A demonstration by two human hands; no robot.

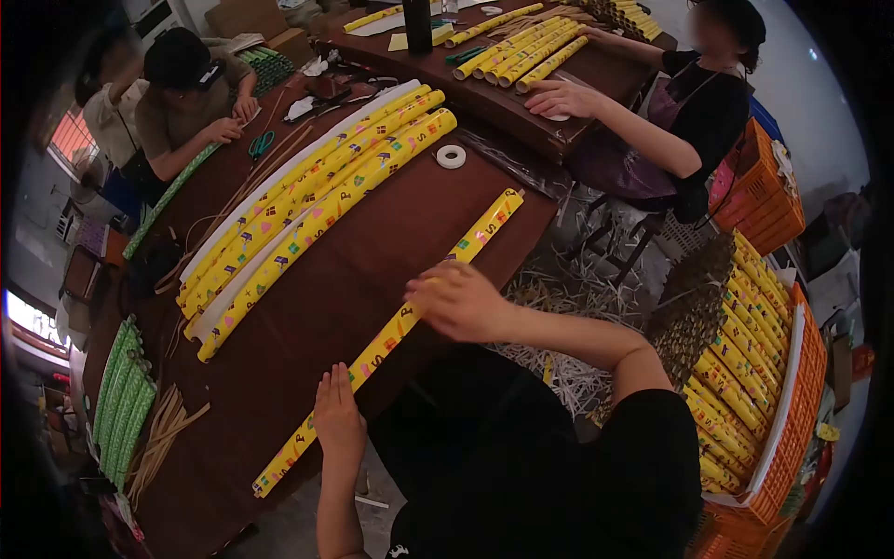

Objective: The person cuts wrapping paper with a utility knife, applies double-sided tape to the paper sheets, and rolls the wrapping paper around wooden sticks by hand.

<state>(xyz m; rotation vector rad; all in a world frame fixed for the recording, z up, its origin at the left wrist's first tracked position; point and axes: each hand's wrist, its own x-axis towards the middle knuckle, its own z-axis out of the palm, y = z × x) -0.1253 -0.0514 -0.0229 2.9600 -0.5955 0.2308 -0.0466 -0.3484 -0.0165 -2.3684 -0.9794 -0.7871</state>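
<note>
A long yellow printed tube (386, 337) with colourful pictures and letters lies slantwise on the brown table near its edge. My left hand (337, 410) rests flat on its lower half, fingers stretched and close together. Farther up, my right hand (456, 303) lies over the tube with its fingers extended across it, slightly blurred. Beyond both hands lie yellow printed sheets (307, 224), their long edges curled and a white strip showing along the far side. A white tape roll (451, 156) sits on the table near the sheets' upper end.
Orange crates stand at right, one (782, 419) packed with yellow tubes. Shredded paper (568, 345) covers the floor. Green tubes (123, 401) and tan strips (166, 438) lie at left. Co-workers sit across and at upper right, near more yellow tubes (521, 51). Teal scissors (262, 144) lie far left.
</note>
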